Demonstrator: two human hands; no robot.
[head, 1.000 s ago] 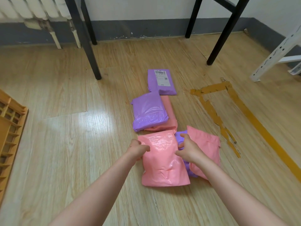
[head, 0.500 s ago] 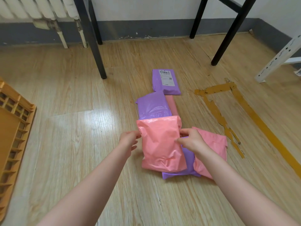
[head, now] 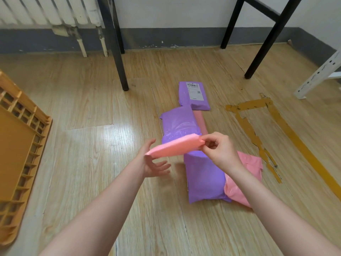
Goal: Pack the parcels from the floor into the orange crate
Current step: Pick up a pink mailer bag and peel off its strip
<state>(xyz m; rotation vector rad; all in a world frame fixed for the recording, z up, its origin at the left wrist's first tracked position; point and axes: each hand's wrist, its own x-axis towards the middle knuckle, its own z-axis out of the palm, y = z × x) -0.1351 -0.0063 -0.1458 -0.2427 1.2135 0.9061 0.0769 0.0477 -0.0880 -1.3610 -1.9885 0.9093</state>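
The orange crate [head: 16,145] sits on the wooden floor [head: 92,163] at the left edge. Well to its right, nearest the camera, a purple parcel [head: 204,178] lies flat, with a pink one [head: 247,174] partly under its side away from the crate. Above them a thin pink parcel [head: 175,147] is held off the floor (outside the crate). The right hand [head: 219,154] pinches the end away from the crate between thumb and fingertips. The left hand [head: 153,163] is spread under the crate-side end, palm up. Farther from the camera, also right of the crate, a second purple parcel [head: 180,124] overlaps another pink one [head: 200,121]. Beyond them lies a labelled purple parcel [head: 193,95].
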